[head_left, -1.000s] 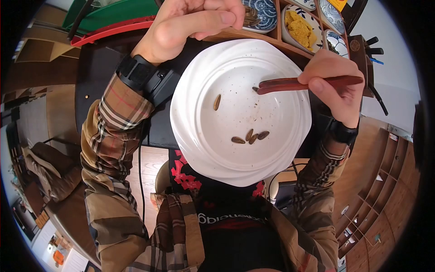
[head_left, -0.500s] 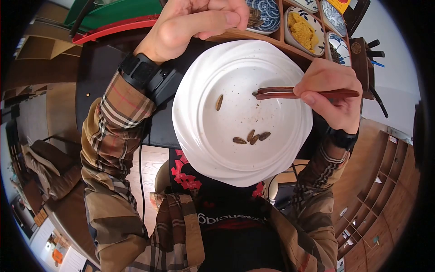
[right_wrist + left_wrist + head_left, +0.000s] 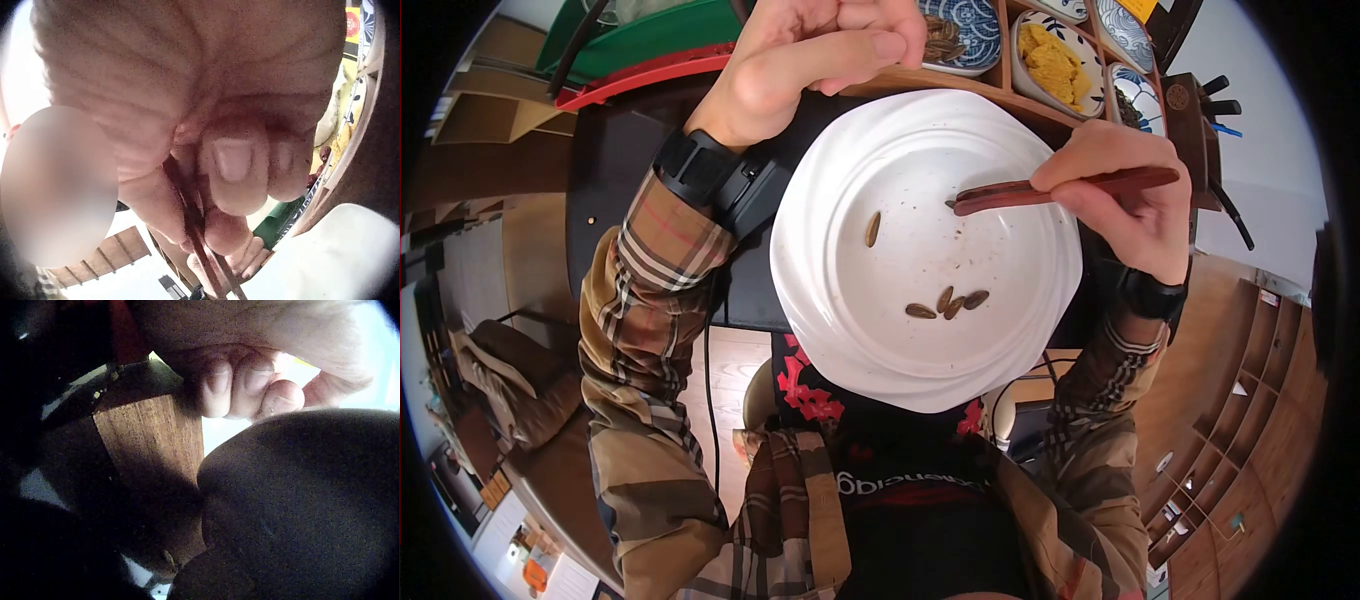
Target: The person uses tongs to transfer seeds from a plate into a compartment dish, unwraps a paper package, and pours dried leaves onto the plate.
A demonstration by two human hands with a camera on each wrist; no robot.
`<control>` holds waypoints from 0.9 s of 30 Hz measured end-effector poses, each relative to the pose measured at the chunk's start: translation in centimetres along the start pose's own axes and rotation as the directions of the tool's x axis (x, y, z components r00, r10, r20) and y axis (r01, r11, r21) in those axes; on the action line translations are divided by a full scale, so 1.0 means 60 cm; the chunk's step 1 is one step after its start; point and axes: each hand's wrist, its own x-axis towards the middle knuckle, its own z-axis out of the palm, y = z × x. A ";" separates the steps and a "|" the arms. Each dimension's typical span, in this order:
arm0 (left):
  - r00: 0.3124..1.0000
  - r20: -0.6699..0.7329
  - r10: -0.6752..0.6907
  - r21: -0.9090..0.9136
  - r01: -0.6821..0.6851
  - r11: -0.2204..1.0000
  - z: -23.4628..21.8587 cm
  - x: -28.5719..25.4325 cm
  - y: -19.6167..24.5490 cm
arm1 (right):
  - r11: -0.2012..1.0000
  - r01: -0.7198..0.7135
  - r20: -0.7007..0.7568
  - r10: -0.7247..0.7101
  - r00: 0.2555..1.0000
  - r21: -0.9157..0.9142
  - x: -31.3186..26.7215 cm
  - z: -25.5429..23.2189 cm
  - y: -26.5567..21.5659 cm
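From here I see red-brown wooden tongs (image 3: 1005, 199) over a wavy-edged white bowl (image 3: 820, 335), tips by one dark seed (image 3: 951, 204). Five long brown seeds (image 3: 920, 311) lie inside: four close together, one apart.

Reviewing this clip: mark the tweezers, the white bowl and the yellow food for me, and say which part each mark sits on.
Tweezers (image 3: 1010, 199): head view, on the lower arm, ahead of the fingers.
White bowl (image 3: 802, 240): head view, on the left rim.
Yellow food (image 3: 1053, 62): head view, middle of the heap.

We wear an open brown-and-tan plaid shirt (image 3: 640, 350) | our black top (image 3: 910, 540) shows pale lettering (image 3: 900, 486) | black straps (image 3: 690, 168) circle both our wrists
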 end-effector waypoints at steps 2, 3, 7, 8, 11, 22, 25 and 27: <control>1.000 -0.001 0.002 -0.002 -0.002 1.000 -0.001 -0.001 -0.001 | 0.996 0.090 -0.058 -0.091 0.994 -0.021 -0.003 -0.005 0.019; 1.000 -0.003 0.009 -0.006 -0.009 1.000 -0.001 -0.002 -0.002 | 0.983 0.178 -0.112 -0.182 0.977 -0.044 -0.005 -0.005 0.027; 0.999 0.000 0.036 -0.074 -0.036 0.997 0.003 -0.003 -0.002 | 0.999 0.005 -0.486 0.017 0.874 0.044 -0.020 0.001 0.029; 0.999 -0.002 0.037 -0.074 -0.037 0.997 0.001 -0.004 -0.003 | 0.999 0.006 -0.484 0.016 0.875 0.044 -0.016 0.003 0.032; 1.000 -0.007 0.006 -0.041 -0.006 0.999 0.000 -0.003 -0.003 | 0.994 0.099 -0.573 -0.109 0.812 -0.049 -0.002 0.006 0.048; 1.000 -0.006 0.019 -0.050 -0.019 0.999 -0.002 -0.002 -0.008 | 0.967 0.094 -0.249 -0.033 0.968 0.236 -0.015 0.006 0.034; 1.000 -0.013 0.009 -0.036 -0.010 0.999 0.000 -0.002 -0.006 | 0.993 0.000 0.038 -0.004 0.999 0.121 0.007 0.007 0.009; 1.000 -0.014 0.002 -0.024 -0.003 1.000 0.002 -0.001 -0.001 | 0.998 0.035 0.111 -0.042 0.993 0.060 0.015 0.008 0.011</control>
